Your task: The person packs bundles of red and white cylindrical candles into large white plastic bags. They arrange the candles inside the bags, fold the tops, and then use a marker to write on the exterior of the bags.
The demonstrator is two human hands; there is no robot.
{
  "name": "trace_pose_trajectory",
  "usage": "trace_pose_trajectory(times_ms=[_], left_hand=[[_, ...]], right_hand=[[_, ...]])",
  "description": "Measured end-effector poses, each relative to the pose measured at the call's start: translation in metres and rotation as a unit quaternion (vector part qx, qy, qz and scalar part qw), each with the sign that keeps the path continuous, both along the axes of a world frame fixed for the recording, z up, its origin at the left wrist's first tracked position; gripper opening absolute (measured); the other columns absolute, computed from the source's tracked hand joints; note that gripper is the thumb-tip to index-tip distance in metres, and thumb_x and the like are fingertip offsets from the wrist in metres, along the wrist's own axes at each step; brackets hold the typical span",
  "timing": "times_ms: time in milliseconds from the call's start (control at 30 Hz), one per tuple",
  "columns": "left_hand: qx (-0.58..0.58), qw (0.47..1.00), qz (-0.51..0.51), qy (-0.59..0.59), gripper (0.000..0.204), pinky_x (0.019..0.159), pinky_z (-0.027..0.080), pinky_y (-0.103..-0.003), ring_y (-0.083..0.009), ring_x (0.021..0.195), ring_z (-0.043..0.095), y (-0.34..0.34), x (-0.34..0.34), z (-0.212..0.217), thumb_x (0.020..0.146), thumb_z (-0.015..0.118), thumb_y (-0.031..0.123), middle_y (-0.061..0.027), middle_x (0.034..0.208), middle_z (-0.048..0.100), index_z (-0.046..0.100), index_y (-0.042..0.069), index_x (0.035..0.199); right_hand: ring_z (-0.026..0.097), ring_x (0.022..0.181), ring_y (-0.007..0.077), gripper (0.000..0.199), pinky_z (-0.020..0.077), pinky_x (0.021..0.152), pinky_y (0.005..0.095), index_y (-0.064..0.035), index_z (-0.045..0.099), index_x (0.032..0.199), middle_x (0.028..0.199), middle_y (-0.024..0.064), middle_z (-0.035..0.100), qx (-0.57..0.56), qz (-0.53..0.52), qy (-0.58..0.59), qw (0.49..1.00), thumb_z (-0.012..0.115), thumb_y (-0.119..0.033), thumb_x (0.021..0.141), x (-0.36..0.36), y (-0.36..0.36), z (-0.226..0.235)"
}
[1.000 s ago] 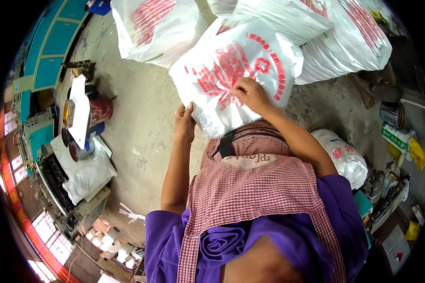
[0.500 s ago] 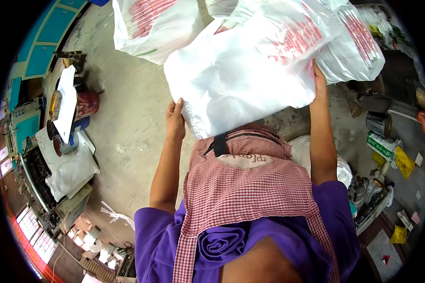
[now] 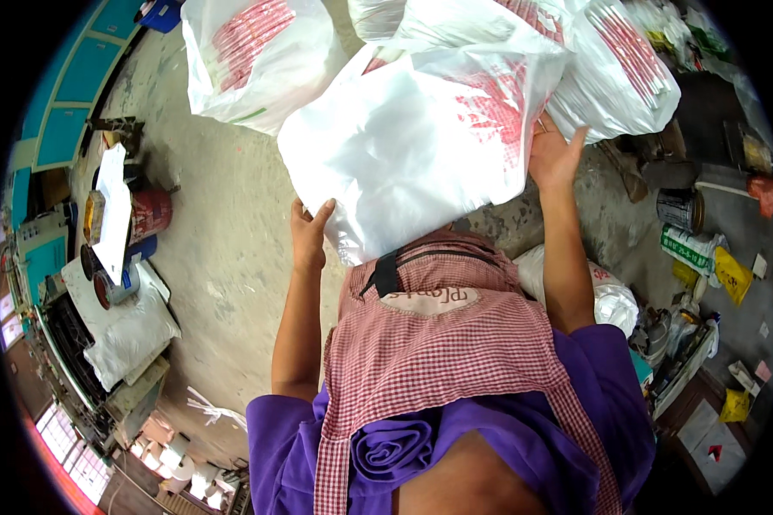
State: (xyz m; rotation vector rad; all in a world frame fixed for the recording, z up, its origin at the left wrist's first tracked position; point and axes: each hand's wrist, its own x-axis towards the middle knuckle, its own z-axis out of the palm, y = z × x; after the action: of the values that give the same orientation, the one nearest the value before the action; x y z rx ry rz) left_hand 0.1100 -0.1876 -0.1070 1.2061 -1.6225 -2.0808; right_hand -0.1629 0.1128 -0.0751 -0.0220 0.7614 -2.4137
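A bulky white plastic bag [image 3: 386,163] lies in front of me, red-printed material showing at its upper right. At its lower left edge, my left hand [image 3: 309,236] has thumb and finger apart, the thumb tip close against the plastic. Beside the right edge, my right hand [image 3: 556,159] is open with the thumb stretched out. Its fingertips reach the plastic, partly out of sight. A similar bag [image 3: 266,86] with red-striped contents stands to the left, and another filled bag [image 3: 618,94] is behind my right hand.
On the left are blue-green drawers [image 3: 90,64], a dark red bucket [image 3: 152,212] and a white sheet [image 3: 112,210]. A dark can [image 3: 680,208] and a yellow packet [image 3: 733,276] lie at the right. Another white sack [image 3: 605,296] sits by my right elbow. The floor [image 3: 223,240] is stained concrete.
My right hand has loosened from the bag's edge and its thumb has spread. My left thumb and finger have parted. The whole view has shifted slightly; the bag keeps its place among the others.
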Motion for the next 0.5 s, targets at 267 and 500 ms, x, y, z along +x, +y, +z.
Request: trace_pose_trajectory(times_ms=[267,500], left_hand=[[0.058,0.991,0.070,0.099,0.050,0.086,0.043,-0.032,-0.0208,0.098,0.055,0.000,-0.004,0.007,0.082,0.056,0.006,-0.0153,0.113,0.053,0.034,-0.005,0.127],[0.099,0.989,0.053,0.101,0.038,0.081,0.049,-0.040,-0.0263,0.095,0.058,-0.086,0.031,0.017,0.086,0.046,0.019,-0.0151,0.107,0.057,0.048,-0.004,0.115]], right_hand=[[0.056,0.071,0.0113,0.020,0.0454,0.064,0.0265,0.0014,0.060,0.095,0.082,0.0031,0.060,0.409,-0.050,0.084,0.907,0.063,-0.007,0.077,0.018,-0.040,-0.012],[0.057,0.065,0.0178,0.009,0.0424,0.048,0.0311,-0.0004,0.058,0.086,0.079,0.0093,0.059,0.393,-0.493,-0.004,0.776,0.056,-0.004,0.079,-0.144,0.188,-0.011]])
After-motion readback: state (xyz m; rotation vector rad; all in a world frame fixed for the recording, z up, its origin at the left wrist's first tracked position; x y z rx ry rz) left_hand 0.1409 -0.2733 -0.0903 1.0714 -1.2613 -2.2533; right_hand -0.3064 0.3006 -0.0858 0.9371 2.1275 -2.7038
